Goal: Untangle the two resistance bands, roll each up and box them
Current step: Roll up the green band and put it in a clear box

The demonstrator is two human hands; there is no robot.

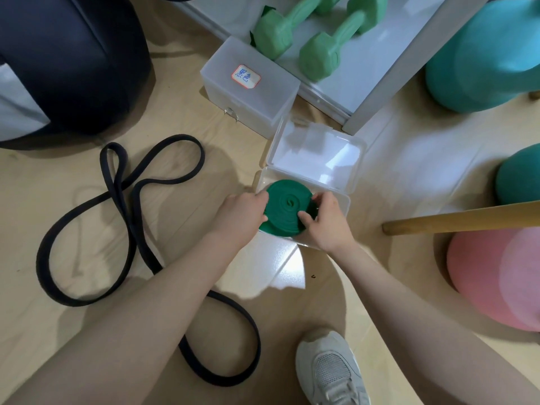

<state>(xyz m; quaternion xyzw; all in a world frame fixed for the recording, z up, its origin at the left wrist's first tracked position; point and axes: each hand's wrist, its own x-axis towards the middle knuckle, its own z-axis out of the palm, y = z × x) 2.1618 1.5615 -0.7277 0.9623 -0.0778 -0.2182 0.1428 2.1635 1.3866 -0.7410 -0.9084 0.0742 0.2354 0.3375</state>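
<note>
A green resistance band (287,207), rolled into a flat coil, rests in the mouth of an open clear plastic box (344,204) whose lid (317,156) is flipped back. My left hand (239,213) grips the coil's left side and my right hand (325,220) holds its right side, thumb on top. A black resistance band (117,200) lies unrolled in loose loops on the wooden floor to the left, passing under my left forearm. A second clear box (248,95), shut and bearing a red-edged label, stands behind.
Two green dumbbells (315,33) sit on a white shelf at the back. Teal balls (482,59) and a pink ball (496,279) crowd the right, with a wooden stick (461,219) across them. A dark round seat (73,68) is far left; my shoe (328,369) is at the bottom.
</note>
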